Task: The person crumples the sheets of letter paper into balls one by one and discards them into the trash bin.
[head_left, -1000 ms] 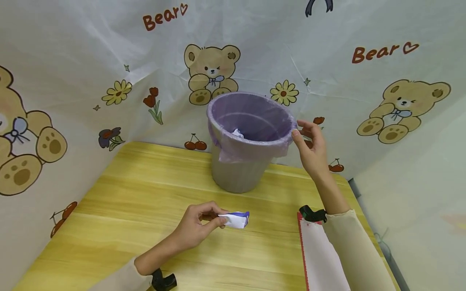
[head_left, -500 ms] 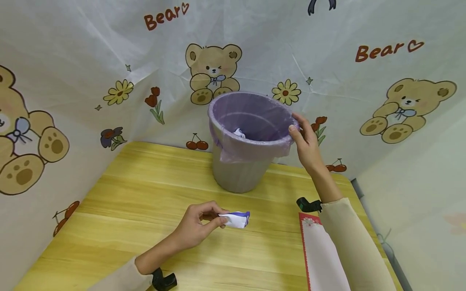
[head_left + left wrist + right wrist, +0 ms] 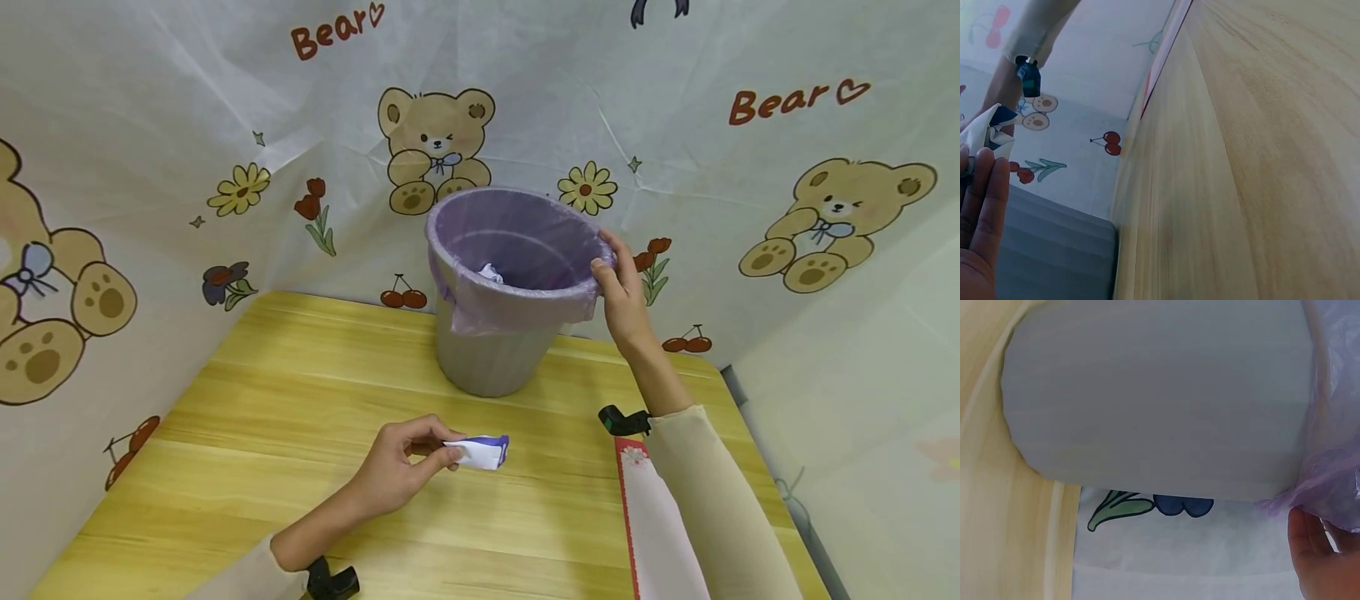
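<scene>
Liner [image 3: 487,315] on bin [image 3: 487,362], gripped at the edge by right hand [image 3: 624,298], likely warrants light pressure against tearing, while left hand [image 3: 397,465] pinches folded paper [image 3: 482,454]

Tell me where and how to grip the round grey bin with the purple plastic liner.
Probably best to pinch the round grey bin at its liner-covered rim, from the right, where the right hand grips it: the body tapers downward; the open rim offers an edge.
</scene>
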A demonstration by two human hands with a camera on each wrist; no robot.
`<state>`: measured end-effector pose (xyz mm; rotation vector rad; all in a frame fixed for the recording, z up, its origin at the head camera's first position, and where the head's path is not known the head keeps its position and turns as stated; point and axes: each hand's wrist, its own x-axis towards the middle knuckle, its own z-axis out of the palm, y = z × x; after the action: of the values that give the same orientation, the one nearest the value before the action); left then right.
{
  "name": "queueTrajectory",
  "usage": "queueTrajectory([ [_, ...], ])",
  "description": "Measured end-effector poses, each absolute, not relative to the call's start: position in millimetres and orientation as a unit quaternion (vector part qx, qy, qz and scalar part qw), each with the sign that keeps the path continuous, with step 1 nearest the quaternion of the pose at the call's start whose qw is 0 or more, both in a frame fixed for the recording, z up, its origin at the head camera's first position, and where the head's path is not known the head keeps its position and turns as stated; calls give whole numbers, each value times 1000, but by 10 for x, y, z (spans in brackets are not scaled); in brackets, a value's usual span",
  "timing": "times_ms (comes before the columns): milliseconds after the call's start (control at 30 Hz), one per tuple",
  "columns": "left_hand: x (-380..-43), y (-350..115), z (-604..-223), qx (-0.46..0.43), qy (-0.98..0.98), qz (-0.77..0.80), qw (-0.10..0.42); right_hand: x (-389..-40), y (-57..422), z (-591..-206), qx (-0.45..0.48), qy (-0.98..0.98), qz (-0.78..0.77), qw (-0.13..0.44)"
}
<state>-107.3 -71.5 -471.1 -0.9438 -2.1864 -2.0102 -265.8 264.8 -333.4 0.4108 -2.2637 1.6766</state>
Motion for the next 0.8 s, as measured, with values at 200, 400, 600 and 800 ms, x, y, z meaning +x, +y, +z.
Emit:
queueTrajectory([
  [200, -1095, -718, -4666, -318, -699, -640, 34, -2654, 2651, -3333, 138, -803, 559, 156],
  [400, -1094, -766, -4519, -323, -704, -631, 43, -2666, 2633, -3340, 138, -815, 536, 169],
  [600, -1159, -809, -4321, -344, -702, -618, 76, -2673, 2622, -3344, 140, -812, 538, 177],
  [800, -1301, -804, -4095, -363, -696, -610, 113, -2668, 2626, -3357, 139, -809, 543, 177],
])
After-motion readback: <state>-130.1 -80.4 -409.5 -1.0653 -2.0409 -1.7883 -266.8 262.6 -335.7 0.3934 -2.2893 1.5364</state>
